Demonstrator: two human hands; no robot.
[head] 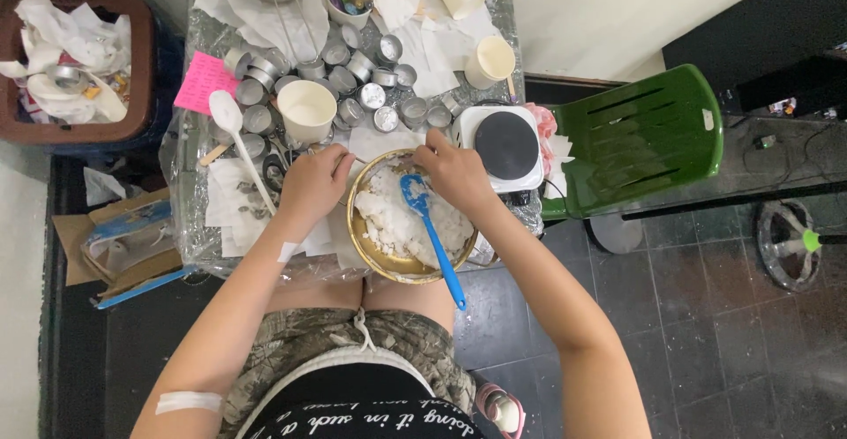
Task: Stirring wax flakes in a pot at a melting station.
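A gold-coloured metal bowl (371,258) full of white waxy chunks (397,218) stands at the near edge of a small table, just above my lap. A blue spatula (432,236) lies in it, head on the chunks, handle sticking out over the near right rim with no hand on it. My left hand (313,183) grips the bowl's left rim. My right hand (459,172) is at the far right rim, fingers curled down into the chunks beside the spatula's head. Whether those fingers pinch a piece is hidden.
Several small metal tins (353,95), paper cups (306,108), a white spoon (228,117), a pink note (205,82) and crumpled paper crowd the table. A white hotplate (505,143) sits right of the bowl, a green chair (640,139) beyond it. A full bin (75,60) stands at the left.
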